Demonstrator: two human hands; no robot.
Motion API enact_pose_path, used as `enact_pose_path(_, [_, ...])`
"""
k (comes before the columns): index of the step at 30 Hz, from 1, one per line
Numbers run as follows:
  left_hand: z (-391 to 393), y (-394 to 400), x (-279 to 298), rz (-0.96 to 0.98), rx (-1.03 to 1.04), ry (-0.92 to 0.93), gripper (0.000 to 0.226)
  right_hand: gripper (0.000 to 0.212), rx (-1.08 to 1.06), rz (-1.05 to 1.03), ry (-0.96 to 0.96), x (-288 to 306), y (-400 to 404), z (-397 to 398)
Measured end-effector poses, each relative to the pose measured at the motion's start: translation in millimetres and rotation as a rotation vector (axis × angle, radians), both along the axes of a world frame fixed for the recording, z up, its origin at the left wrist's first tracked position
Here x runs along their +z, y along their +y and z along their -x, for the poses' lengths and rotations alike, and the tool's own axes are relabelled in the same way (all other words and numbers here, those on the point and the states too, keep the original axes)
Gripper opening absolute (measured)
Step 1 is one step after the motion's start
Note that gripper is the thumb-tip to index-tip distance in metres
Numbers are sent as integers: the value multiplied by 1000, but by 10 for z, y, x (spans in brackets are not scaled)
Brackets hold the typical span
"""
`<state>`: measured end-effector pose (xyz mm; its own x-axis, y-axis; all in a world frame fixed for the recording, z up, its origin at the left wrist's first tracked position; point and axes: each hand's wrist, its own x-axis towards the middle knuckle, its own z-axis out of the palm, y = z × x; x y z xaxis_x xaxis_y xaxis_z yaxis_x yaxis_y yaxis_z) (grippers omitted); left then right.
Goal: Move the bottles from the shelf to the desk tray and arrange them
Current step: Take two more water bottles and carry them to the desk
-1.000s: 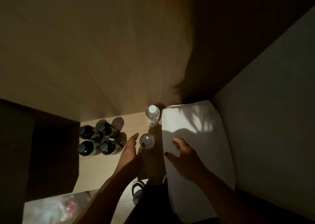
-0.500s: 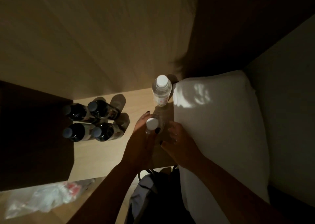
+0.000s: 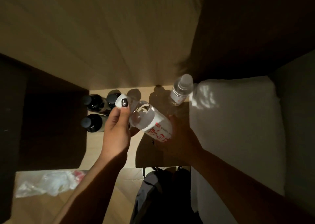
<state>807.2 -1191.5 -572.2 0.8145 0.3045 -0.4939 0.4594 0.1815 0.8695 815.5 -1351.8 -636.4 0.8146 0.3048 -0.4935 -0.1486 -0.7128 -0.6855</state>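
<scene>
Two hands share one clear bottle (image 3: 150, 121), lifted tilted above the shelf (image 3: 109, 152): left hand (image 3: 117, 130) pinches its cap, right hand (image 3: 180, 137) grasps its base. Swinging toward nine o'clock risks toppling the dark bottles (image 3: 92, 123).

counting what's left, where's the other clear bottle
In the head view it stands upright at the shelf's back right, the second clear bottle beside the white pillow.

Dim, warm light from behind casts hard shadows; corners fall black, with wide-angle stretching at the edges.
</scene>
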Motion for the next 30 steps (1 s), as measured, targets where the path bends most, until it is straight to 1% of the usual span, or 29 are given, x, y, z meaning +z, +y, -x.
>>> enact_pose_path(2, [-35,111,111,6,-74,-43,26,79,-48,-82,82,92,100,-1])
enact_pose_path(4, [-43,232,131,14,-144,-68,41,66,-130,-215,222,197,187,2])
enact_pose_path(5, [-40,288,108,35,-161,-66,48,63,-150,-242,262,257,221,4])
enact_pose_path(7, [-10,338,47,132,-223,-43,58,59,-140,-253,252,388,267,3])
enact_pose_path(8, [17,318,20,213,-234,-13,61,57,-150,-260,239,447,298,10])
enact_pose_path(10, [39,235,7,376,-156,70,59,58,-176,-278,268,554,382,41])
enact_pose_path(12, [19,172,13,483,-79,128,59,65,-83,-261,280,670,449,48])
enact_pose_path(14, [-45,187,-15,526,-18,161,66,75,105,-188,333,743,357,-90])
enact_pose_path(15, [-71,229,-26,516,8,171,69,72,156,-122,345,777,263,-233])
enact_pose_path(16, [-83,277,-47,502,36,179,69,64,147,-67,309,800,148,-403])
enact_pose_path(17, [-80,328,-83,497,70,182,68,55,76,-18,207,807,10,-595])
enact_pose_path(18, [-69,374,-111,517,116,185,67,50,-62,16,65,809,-117,-789])
enact_pose_path(19, [-52,409,-125,566,165,185,66,47,-216,30,-96,772,-234,-961])
enact_pose_path(20, [-31,438,-123,628,211,187,66,46,-326,37,-235,710,-311,-1094])
enact_pose_path(21, [-5,465,-108,674,237,201,69,47,-361,53,-304,600,-349,-1180])
enact_pose_path(22, [19,487,-92,700,259,227,72,52,-342,69,-298,474,-337,-1212])
enact_pose_path(24, [70,525,-82,698,296,276,74,63,-238,84,-196,194,-242,-1168])
enact_pose_path(25, [89,537,-77,695,307,289,73,65,-202,83,-197,70,-176,-1115])
enact_pose_path(26, [99,537,-62,703,319,299,71,63,-202,69,-245,-27,-118,-1066])
enact_pose_path(28, [116,534,-49,715,331,309,64,57,-307,34,-340,-143,-46,-1026])
enact_pose_path(30, [141,526,-40,690,292,300,49,53,-435,18,-327,-182,-4,-1053])
